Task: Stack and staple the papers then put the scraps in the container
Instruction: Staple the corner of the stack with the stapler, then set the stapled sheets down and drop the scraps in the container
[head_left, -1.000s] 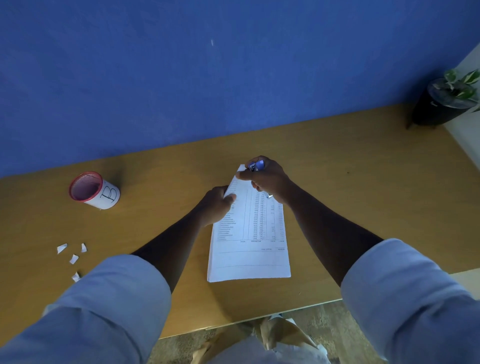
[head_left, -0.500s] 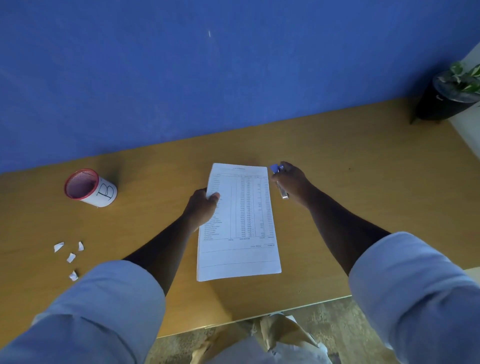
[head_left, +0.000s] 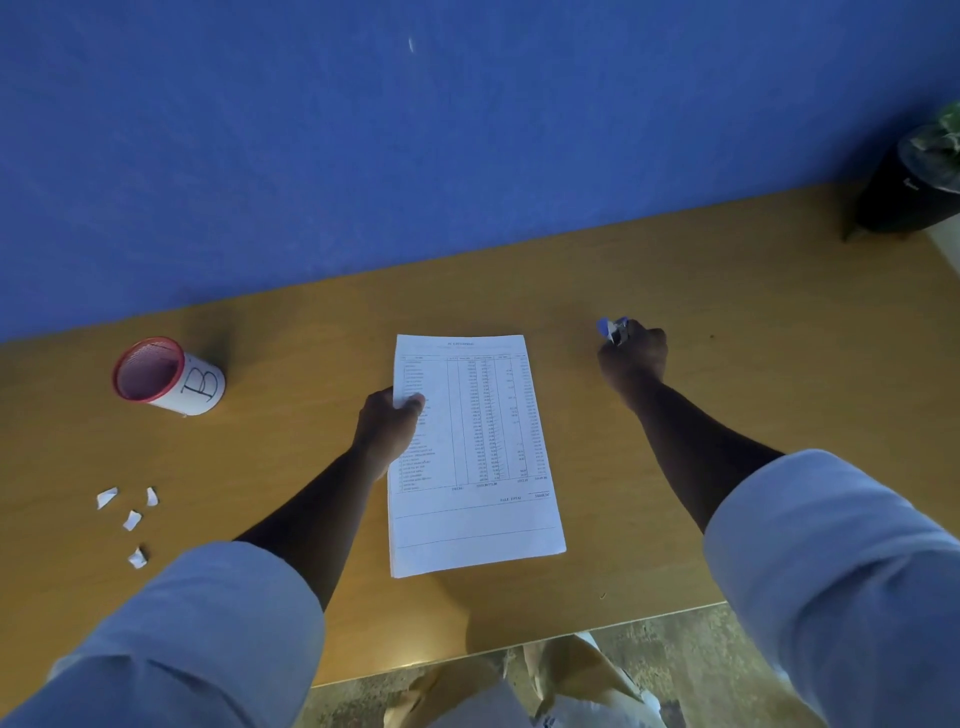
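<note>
Four paper scraps (head_left: 130, 522) lie at eight o'clock on the desk (head_left: 727, 291), nearer the left hand (head_left: 387, 428), with the "B" container (head_left: 169, 376) beyond them at ten o'clock. The left hand pinches the left edge of the paper stack (head_left: 475, 452), whose long axis runs near to far. At two o'clock, the right hand (head_left: 632, 358) is closed around a blue stapler (head_left: 613, 328).
</note>
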